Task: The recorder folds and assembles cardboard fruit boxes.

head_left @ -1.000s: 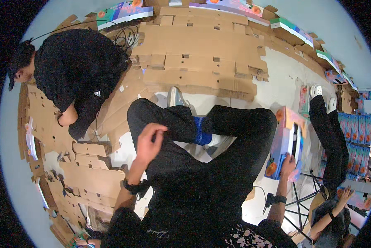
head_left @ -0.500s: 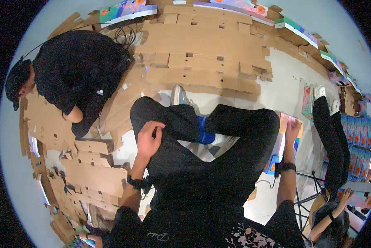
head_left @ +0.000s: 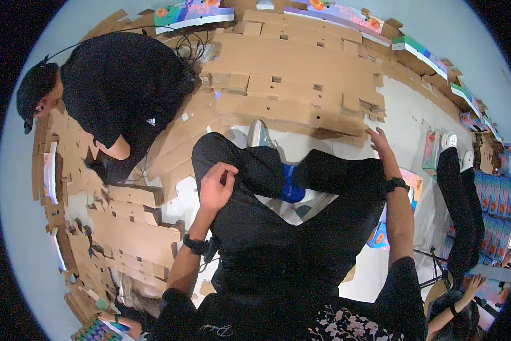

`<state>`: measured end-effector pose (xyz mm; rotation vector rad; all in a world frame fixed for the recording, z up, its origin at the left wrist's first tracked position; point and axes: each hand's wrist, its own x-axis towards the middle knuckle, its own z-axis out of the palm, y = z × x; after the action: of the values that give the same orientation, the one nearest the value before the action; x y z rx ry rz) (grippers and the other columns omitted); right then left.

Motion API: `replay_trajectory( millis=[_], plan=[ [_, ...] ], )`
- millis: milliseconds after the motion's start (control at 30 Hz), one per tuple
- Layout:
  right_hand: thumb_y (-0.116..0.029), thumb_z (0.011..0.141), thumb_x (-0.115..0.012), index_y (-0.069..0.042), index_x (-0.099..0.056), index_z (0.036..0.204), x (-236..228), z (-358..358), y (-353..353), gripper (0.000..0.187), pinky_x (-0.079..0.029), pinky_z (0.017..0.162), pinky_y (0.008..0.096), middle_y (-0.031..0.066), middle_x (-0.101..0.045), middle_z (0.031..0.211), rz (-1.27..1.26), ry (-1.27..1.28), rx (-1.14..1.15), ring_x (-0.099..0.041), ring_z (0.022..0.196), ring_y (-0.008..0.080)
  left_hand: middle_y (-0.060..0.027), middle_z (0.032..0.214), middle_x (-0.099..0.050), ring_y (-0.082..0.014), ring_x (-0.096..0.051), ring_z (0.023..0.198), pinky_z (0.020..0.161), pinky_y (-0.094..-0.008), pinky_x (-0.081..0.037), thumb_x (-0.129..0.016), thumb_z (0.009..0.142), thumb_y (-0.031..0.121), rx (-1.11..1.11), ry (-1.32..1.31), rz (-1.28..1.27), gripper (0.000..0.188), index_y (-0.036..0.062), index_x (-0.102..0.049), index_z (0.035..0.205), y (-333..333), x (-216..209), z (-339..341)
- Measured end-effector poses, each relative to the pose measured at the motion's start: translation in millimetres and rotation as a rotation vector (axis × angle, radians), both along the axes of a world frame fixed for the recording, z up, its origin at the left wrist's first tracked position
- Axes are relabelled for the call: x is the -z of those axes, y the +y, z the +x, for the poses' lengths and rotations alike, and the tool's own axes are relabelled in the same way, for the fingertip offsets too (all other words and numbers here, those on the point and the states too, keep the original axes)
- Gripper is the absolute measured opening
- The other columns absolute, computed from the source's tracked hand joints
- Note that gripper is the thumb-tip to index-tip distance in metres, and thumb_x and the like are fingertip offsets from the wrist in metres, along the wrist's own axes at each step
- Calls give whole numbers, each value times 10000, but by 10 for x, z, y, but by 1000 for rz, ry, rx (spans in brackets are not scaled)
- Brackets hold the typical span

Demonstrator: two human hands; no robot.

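My left hand (head_left: 216,184) rests on my left thigh, its fingers loosely curled with a gap by the thumb. Nothing shows in it. Reaching forward past my right knee, my right hand (head_left: 380,142) has its fingers spread and is empty. It is nearest to the right edge of the layered flattened cardboard (head_left: 289,105); I cannot tell whether they touch. Below that hand, partly hidden by my forearm, a colourful printed box (head_left: 412,184) lies beside my right knee. A black band circles each wrist.
At the left a person in black (head_left: 119,85) bends over more cardboard sheets (head_left: 133,233). Another person's legs (head_left: 457,199) and hand (head_left: 474,287) are at the right, near stacked blue boxes (head_left: 494,193). Printed cartons (head_left: 195,17) stand along the far wall.
My right hand has left the printed box beside my knee and moved forward and left, its fingers now spread. My left hand stays on my thigh. The whole view has shifted slightly.
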<state>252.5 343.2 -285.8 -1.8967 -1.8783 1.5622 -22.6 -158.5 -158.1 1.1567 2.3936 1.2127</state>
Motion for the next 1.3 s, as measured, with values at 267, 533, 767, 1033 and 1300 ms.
replay_trajectory(
  millis=[267,533,767,1033,1300],
  plan=[
    [-342,877,-669,-46,-506,1312,540,-237,-207,551,-497,590,360,51,-622,913,142,261,86,-587,695,162,-109,856,-664,-255,-662,740,674,-338,-516,-584,875,19,3,-35,20,78,42,-654,903,3,21,-23],
    [-306,885,-589,9,-717,763,225,-376,-10,362,-518,614,311,151,-707,706,680,-154,-348,-677,659,161,-101,859,-665,-250,-660,734,670,-336,-517,-585,882,37,-21,-49,-20,78,50,-659,904,29,32,-48],
    [-294,914,-599,-15,-656,714,-1383,-462,-146,348,-419,538,287,27,-594,634,572,342,-47,-517,561,118,-104,865,-666,-256,-661,733,669,-345,-520,-590,883,38,-21,-45,-18,74,51,-661,901,35,18,-40],
    [-310,935,-565,-94,-552,811,-2799,70,-1586,250,-370,565,288,-13,-450,639,-95,931,489,-455,611,131,-119,896,-674,-306,-662,856,787,-379,-518,-611,853,20,53,-12,-63,86,52,-656,920,72,-80,8],
    [-196,940,-660,-12,-624,1048,-2909,-1,-3068,217,-536,650,318,76,-677,826,-698,900,-557,-662,764,182,-221,1202,-587,-396,-547,1160,1024,-497,-431,-621,881,201,604,64,-19,452,16,-544,1286,319,-440,1007]
  ],
)
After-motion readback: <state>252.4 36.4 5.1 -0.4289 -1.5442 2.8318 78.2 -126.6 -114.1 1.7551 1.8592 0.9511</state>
